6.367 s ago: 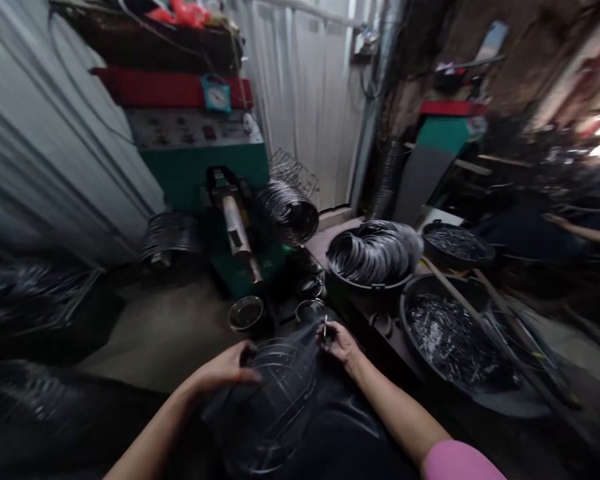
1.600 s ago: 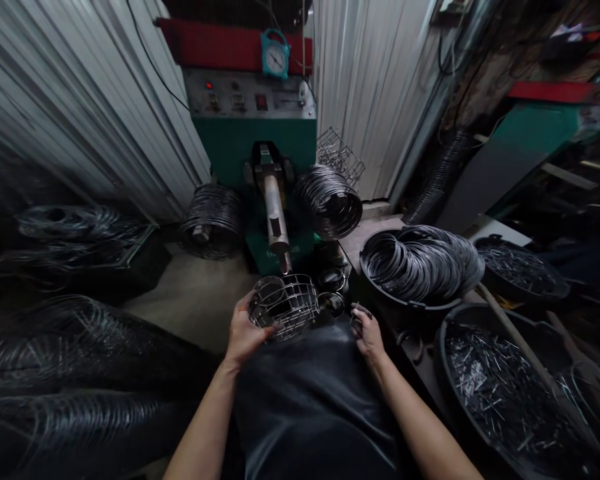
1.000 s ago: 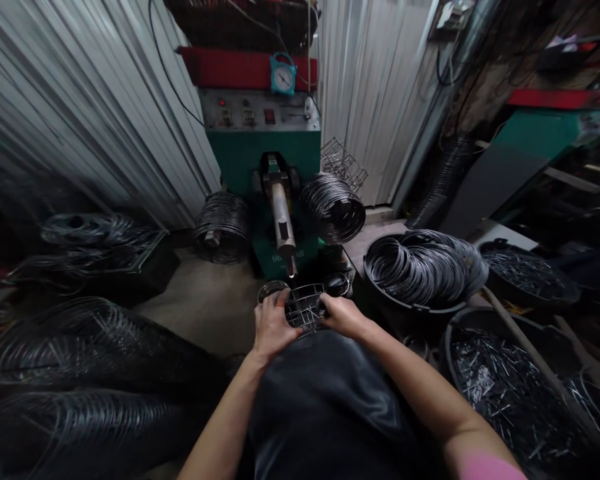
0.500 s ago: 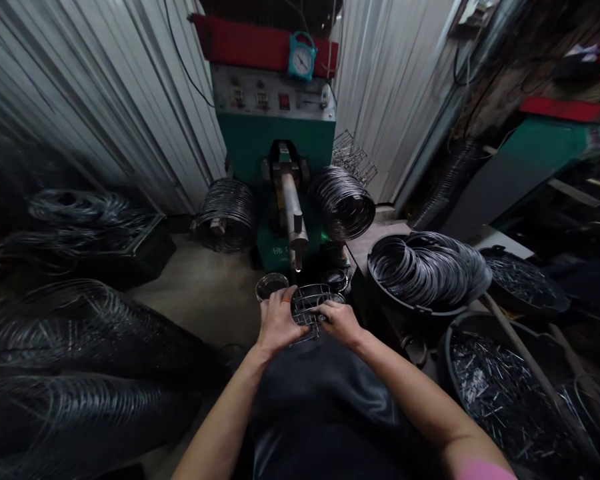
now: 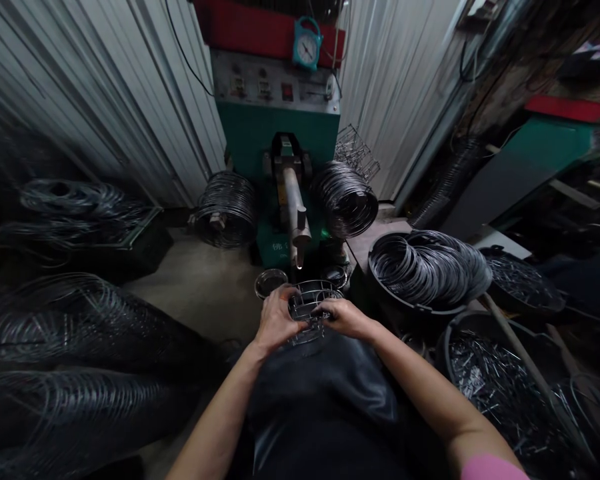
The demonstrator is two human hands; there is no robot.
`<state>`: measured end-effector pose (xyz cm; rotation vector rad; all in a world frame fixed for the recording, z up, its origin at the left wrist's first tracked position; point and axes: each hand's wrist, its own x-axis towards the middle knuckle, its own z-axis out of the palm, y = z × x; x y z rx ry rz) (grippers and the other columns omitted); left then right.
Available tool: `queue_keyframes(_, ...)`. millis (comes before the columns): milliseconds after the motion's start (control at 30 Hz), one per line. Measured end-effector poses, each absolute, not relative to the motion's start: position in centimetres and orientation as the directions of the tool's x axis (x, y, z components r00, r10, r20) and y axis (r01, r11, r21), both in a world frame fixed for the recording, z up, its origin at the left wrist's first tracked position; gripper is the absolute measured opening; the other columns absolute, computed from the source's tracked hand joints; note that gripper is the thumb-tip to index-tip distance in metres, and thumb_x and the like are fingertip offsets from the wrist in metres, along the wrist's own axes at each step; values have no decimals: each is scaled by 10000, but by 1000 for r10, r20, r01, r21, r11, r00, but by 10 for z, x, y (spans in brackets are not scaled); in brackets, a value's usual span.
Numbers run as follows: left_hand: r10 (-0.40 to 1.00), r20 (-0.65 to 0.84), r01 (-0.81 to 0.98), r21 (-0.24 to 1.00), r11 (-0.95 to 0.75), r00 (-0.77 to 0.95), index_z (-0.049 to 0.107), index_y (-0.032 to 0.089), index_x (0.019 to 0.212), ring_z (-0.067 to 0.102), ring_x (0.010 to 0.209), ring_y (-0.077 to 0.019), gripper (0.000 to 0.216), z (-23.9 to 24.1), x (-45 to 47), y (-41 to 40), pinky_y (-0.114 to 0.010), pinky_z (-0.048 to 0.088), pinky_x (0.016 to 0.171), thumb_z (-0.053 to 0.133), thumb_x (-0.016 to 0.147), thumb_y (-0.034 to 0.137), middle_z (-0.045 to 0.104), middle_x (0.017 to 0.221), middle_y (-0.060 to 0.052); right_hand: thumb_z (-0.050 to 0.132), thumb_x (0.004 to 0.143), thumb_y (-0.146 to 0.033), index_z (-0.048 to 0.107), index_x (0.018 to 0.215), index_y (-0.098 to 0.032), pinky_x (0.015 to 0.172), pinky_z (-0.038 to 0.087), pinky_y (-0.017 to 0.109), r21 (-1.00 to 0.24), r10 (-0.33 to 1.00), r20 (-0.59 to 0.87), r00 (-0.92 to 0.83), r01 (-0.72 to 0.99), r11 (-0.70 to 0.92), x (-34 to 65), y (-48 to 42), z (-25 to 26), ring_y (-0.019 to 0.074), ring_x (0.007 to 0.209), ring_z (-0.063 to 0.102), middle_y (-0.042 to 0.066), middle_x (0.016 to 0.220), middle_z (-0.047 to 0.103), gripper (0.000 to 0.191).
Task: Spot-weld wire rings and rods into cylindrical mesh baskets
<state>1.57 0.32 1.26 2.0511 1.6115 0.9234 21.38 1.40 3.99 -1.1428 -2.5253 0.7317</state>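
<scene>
A small round wire basket (image 5: 314, 291) is between my hands, just in front of a green spot welding machine (image 5: 280, 123). My left hand (image 5: 277, 316) grips its left side, thumb across the near wires. On the right, my right hand (image 5: 344, 316) has its fingers pinched at the basket's wires; whether a separate piece of wire is in them I cannot make out. The machine's metal arm (image 5: 295, 200) ends in a tip just beyond the basket. Two small round containers (image 5: 271, 283) stand near the tip, one on either side.
Wire ring coils hang left (image 5: 226, 208) and right (image 5: 347, 199) of the machine. To the right are a tub of wire rings (image 5: 427, 270) and a tub of short wire pieces (image 5: 495, 380). Large stacks of wire rings (image 5: 80, 320) lie at left. A blue clock (image 5: 307, 48) hangs above.
The basket has turned or tilted slightly in my hands, and my right hand has shifted a little. The camera view has moved slightly.
</scene>
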Motion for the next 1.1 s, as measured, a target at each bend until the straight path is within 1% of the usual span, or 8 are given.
queue_keyframes(67,948,267,726,616,-304,171,600,209,906,481,1161,-288,437,11,14,4,-418,393,982,772,505,222,499,1244,-94,616,752,-103,669,1008,-175,738,477,253,-523,768,24,-640,647,555,211,14,40,175,849,647,66,920,693,271)
queue_keyframes(100,947,263,734,604,-310,183,612,212,887,469,1176,-295,411,10,14,5,-426,387,991,775,509,222,485,1260,-95,618,754,-109,671,1001,-180,735,474,249,-518,769,22,-638,651,555,210,14,40,172,847,647,61,916,694,263)
queue_keyframes(267,950,234,717,624,-310,208,621,261,1054,441,1215,-298,557,8,8,8,-454,396,999,782,524,210,458,1300,-80,618,768,-123,677,971,-181,758,467,243,-544,766,44,-641,628,557,206,17,37,169,863,648,54,908,700,220)
queue_keyframes(433,956,216,672,680,-293,198,622,267,1112,434,1238,-296,594,4,2,14,-443,397,1019,781,543,205,419,1339,-87,599,785,-124,677,965,-178,753,465,231,-534,762,87,-642,616,579,202,23,33,156,851,646,55,910,692,203)
queue_keyframes(533,960,211,648,708,-280,184,626,265,1117,451,1230,-293,594,-1,-3,21,-441,405,1020,787,547,222,416,1344,-91,594,792,-134,672,982,-189,733,465,227,-498,756,95,-648,627,600,198,29,33,156,858,644,53,927,688,213)
queue_keyframes(667,947,264,615,720,-320,184,632,255,1114,445,1242,-292,566,-5,-9,31,-451,392,1031,779,568,229,422,1343,-103,589,793,-141,670,1001,-193,725,467,229,-465,754,92,-650,642,610,192,38,34,161,870,648,52,945,689,229)
queue_keyframes(967,944,286,617,716,-325,165,635,256,1120,421,1258,-290,578,-7,-18,52,-438,362,1054,774,562,207,425,1344,-95,586,802,-158,677,975,-209,722,459,219,-486,794,111,-598,664,568,184,56,32,150,861,650,44,957,691,202)
queue_keyframes(1100,949,277,616,724,-311,153,639,274,1115,442,1238,-283,585,-9,-19,67,-422,389,1032,789,550,237,435,1325,-84,579,800,-138,676,955,-208,751,452,215,-479,794,119,-596,666,572,182,69,35,142,873,644,40,951,689,195)
